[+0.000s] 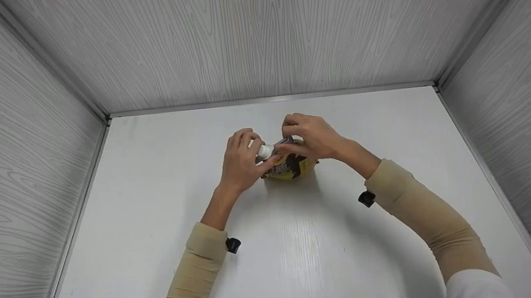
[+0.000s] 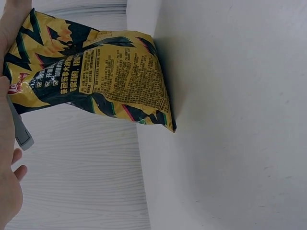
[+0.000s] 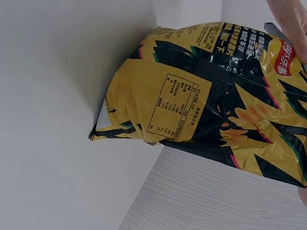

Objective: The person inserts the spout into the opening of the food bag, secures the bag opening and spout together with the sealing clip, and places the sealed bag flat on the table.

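A yellow-and-black chip bag (image 1: 291,166) stands upright on the white table, its printed back facing both wrist cameras. Across its top lies a grey sealing clip (image 1: 284,141) with a round white cap (image 1: 266,152). My left hand (image 1: 241,163) grips the clip's left end beside the cap, fingers bent over the far side and thumb on the near side. At the other end, my right hand (image 1: 314,136) pinches the clip and bag top between thumb and curled fingers. One grey end of the clip (image 2: 21,130) sticks out in the left wrist view. Fingers partly hide the bag's mouth.
The white table (image 1: 285,254) is bounded by a grey wood-grain back wall (image 1: 255,38) and by side walls on the left (image 1: 14,168) and right (image 1: 509,96). Small black wrist cameras sit on both tan sleeves (image 1: 194,268).
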Action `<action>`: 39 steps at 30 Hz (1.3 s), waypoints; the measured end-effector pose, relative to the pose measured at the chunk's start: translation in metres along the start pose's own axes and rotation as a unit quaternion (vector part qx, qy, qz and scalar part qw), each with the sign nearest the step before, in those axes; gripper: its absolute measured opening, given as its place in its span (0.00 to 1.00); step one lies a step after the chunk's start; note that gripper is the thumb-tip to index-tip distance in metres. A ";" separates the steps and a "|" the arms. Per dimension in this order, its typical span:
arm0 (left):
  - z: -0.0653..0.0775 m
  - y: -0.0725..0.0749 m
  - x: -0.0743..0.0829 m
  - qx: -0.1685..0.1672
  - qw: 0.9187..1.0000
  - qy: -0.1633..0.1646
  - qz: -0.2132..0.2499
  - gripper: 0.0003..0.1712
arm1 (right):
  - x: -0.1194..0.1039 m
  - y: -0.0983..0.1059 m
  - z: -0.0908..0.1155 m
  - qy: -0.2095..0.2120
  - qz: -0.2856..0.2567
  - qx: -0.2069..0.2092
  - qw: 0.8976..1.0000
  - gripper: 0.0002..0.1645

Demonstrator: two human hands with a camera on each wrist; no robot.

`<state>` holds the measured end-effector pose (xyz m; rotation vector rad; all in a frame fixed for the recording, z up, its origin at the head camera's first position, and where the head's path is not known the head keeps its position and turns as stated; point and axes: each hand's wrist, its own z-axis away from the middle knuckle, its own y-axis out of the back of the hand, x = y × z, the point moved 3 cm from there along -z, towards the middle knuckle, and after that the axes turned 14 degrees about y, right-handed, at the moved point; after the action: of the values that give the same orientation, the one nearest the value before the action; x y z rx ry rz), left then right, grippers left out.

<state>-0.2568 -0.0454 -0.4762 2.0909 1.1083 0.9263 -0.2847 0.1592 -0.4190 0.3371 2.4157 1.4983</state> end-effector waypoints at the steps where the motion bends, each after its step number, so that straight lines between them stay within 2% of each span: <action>1: 0.000 0.000 0.000 0.000 1.000 0.000 0.001 0.29 | 0.000 0.000 0.000 0.000 -0.002 -0.001 1.000 0.21; 29: 0.001 -0.001 -0.003 -0.008 1.000 -0.005 0.009 0.28 | -0.005 -0.003 -0.002 0.024 -0.049 0.013 0.998 0.17; 39: 0.001 0.000 -0.003 -0.013 1.000 -0.006 0.018 0.28 | -0.005 -0.002 -0.002 0.020 -0.046 0.005 0.999 0.17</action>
<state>-0.2576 -0.0479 -0.4777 2.0986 1.0498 0.9399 -0.2813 0.1548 -0.4198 0.1982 2.4348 1.4665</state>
